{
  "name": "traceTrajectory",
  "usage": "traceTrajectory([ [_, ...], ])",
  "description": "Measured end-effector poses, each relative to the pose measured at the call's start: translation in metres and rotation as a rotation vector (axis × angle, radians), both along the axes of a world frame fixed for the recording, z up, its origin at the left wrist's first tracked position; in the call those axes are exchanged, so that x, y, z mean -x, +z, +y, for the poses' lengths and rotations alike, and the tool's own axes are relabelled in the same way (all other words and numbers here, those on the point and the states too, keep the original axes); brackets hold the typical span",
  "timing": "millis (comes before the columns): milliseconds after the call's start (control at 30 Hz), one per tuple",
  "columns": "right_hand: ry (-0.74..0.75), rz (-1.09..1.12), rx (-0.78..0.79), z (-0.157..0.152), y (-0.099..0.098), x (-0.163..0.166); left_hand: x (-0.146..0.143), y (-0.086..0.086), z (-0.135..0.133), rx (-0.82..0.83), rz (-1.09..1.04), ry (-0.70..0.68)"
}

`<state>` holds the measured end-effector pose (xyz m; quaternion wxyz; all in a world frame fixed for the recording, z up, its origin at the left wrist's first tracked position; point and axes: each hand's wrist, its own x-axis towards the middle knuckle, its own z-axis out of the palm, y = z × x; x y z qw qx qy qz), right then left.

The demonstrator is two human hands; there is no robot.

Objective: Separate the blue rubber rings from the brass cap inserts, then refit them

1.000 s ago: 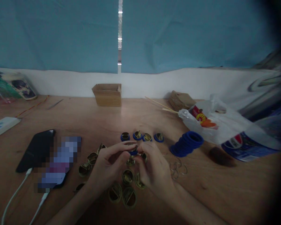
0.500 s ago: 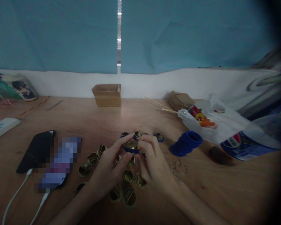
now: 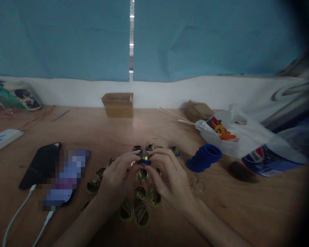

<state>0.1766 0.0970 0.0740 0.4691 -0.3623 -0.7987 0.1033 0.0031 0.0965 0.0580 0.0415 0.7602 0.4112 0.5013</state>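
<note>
Between both hands a round gold-coloured metal piece with a blue rim [image 3: 144,161] is held up, seen almost edge-on. My left hand [image 3: 119,175] pinches its left side, fingertips above and thumb below. My right hand [image 3: 170,175] pinches the right side the same way. Under and in front of the hands lie several round gold metal pieces [image 3: 142,216], each with a bar across its hollow back. Just beyond the fingers sit a few similar blue-rimmed pieces [image 3: 174,150]. To the right stands a leaning stack of blue rings [image 3: 203,157].
Thin metal rings [image 3: 197,183] lie right of my right hand. Two phones [image 3: 67,178] with white cables are at the left. Farther back are a cardboard box [image 3: 119,105], a plastic bag [image 3: 237,132] with wooden sticks, and a Pepsi-labelled container [image 3: 270,159].
The held piece has tipped from showing its gold face to nearly edge-on. My left hand has shifted slightly, its fingers now more curled against the piece.
</note>
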Motion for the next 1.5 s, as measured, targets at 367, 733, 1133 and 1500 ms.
traceTrajectory([
  [367,-0.006,0.06,0.035,0.0002,-0.0006,-0.0007,-0.0051,0.0042,-0.0031,0.127,-0.106,0.028],
  [733,0.063,0.229,0.392,0.0022,-0.0011,0.0006,-0.0052,0.0012,-0.0051,0.225,-0.048,-0.026],
  [1133,0.134,0.44,0.715,0.0073,0.001,0.0027,-0.0077,0.0052,-0.0097,0.376,-0.114,-0.151],
  [1500,0.168,0.539,0.756,0.0076,0.0011,0.0057,-0.0097,0.0031,-0.0083,0.4,-0.116,-0.118],
])
